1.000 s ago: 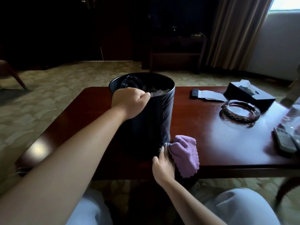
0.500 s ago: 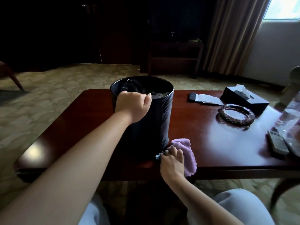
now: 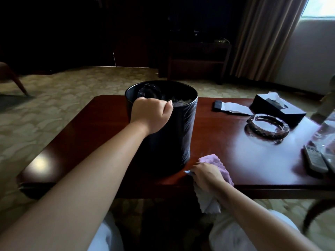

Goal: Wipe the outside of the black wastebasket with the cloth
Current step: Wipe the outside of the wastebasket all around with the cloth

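The black wastebasket stands upright on the dark red table, lined with a black bag. My left hand grips its near rim, fingers curled over the edge. My right hand holds the pink cloth at the table's front edge, just right of the basket's base and a little apart from it. Part of the cloth hangs below the table edge under my wrist.
A glass ashtray, a black tissue box and a small black item with white paper sit on the right half of the table. Remote controls lie at the far right edge. My knees are under the front edge.
My right hand with the cloth has slid from the basket's lower side down onto the table's front edge, turning palm down. My left hand has kept its grip on the rim.
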Action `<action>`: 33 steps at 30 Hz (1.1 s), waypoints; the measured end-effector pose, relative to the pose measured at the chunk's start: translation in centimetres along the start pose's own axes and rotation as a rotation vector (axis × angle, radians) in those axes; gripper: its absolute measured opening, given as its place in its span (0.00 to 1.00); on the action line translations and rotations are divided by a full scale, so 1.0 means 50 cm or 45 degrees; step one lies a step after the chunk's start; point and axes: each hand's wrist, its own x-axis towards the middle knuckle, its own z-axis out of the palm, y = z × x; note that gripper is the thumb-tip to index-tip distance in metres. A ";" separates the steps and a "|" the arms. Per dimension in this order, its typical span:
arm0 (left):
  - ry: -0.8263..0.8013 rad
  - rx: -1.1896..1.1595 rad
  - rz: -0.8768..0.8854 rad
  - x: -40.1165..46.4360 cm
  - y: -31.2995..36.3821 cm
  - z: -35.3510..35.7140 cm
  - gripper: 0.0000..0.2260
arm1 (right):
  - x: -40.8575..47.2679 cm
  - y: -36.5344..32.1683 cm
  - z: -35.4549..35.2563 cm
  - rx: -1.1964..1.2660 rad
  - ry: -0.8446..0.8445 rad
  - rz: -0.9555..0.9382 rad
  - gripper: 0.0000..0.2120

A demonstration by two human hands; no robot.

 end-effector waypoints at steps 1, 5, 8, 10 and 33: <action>0.005 0.003 -0.001 0.000 0.000 0.000 0.21 | -0.003 0.007 0.006 -0.071 0.108 -0.039 0.08; 0.004 0.010 -0.006 0.000 -0.001 0.001 0.21 | -0.020 0.013 0.029 0.329 0.502 0.260 0.04; -0.006 0.005 -0.017 0.000 0.002 -0.001 0.20 | -0.013 -0.002 0.026 1.013 0.573 0.591 0.05; -0.011 -0.010 -0.020 0.000 0.004 -0.003 0.20 | -0.002 -0.008 0.014 1.289 0.580 0.671 0.04; -0.004 0.017 -0.009 -0.001 0.002 -0.001 0.21 | -0.058 -0.050 -0.028 1.197 0.325 0.505 0.18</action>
